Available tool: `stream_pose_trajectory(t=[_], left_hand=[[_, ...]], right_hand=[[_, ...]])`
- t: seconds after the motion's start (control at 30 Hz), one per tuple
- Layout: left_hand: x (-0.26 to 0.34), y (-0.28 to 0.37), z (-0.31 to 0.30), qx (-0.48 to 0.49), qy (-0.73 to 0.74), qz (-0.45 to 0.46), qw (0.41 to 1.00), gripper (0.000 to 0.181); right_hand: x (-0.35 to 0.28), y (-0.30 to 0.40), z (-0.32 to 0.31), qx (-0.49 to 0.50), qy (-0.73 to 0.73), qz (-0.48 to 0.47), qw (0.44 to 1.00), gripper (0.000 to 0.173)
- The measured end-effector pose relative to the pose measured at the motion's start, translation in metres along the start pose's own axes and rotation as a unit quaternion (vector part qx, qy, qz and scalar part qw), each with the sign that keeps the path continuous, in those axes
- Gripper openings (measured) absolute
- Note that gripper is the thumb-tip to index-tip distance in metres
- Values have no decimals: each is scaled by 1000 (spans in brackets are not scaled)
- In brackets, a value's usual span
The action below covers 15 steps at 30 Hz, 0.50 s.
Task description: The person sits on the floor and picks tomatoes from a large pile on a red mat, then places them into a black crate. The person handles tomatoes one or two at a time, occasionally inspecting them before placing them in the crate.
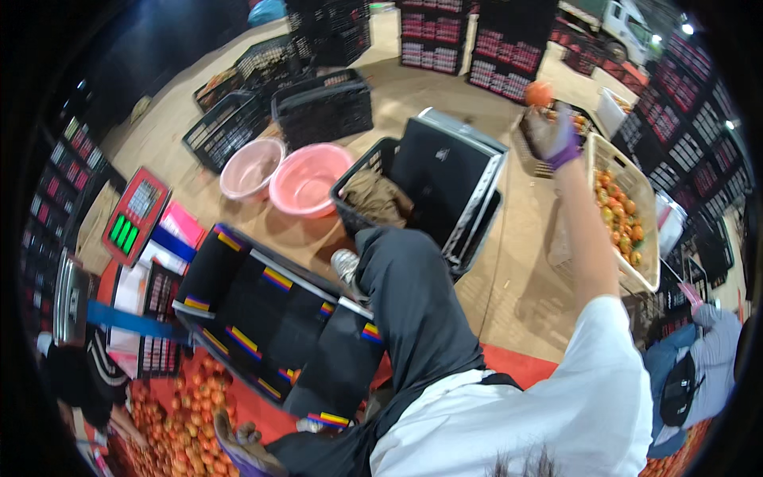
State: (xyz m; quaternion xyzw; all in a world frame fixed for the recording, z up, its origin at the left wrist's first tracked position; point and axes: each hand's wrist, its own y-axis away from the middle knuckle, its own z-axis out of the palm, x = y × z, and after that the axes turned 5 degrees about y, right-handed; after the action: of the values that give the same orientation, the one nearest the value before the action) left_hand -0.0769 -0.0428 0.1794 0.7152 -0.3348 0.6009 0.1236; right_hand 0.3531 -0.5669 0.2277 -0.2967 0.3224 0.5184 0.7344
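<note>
My right hand (554, 134), in a tan and purple glove, reaches far out at the upper right and is blurred. A red tomato (539, 94) shows just beyond its fingertips; whether the fingers touch it, I cannot tell. Below that hand stands a dark crate (527, 149) with tomatoes inside. Beside it a cream plastic crate (647, 238) holds several orange-red and greenish tomatoes (620, 217). My left hand (244, 444), gloved alike, is at the lower left with fingers apart and nothing visible in it. It is beside a heap of red tomatoes (185, 429).
A black bin (274, 322) with striped tape stands left of my leg. Beyond are pink basins (310, 179), a crate holding brown cloth (375, 197) and black panels (444, 161). A red-framed scale display (136, 216) stands left. People (89, 375) work at both sides. Stacked crates (506, 47) line the back.
</note>
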Motion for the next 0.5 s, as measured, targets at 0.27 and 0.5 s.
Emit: stream_pose_trajectory(t=[0.27, 0.5], left_hand=[[-31, 5, -46, 207, 30, -20, 978, 59], [-62, 52, -133, 417, -177, -71, 889, 51]], right_hand=[[86, 24, -6, -211, 87, 44, 973, 45], [186, 207, 140, -342, 268, 101, 895, 51]])
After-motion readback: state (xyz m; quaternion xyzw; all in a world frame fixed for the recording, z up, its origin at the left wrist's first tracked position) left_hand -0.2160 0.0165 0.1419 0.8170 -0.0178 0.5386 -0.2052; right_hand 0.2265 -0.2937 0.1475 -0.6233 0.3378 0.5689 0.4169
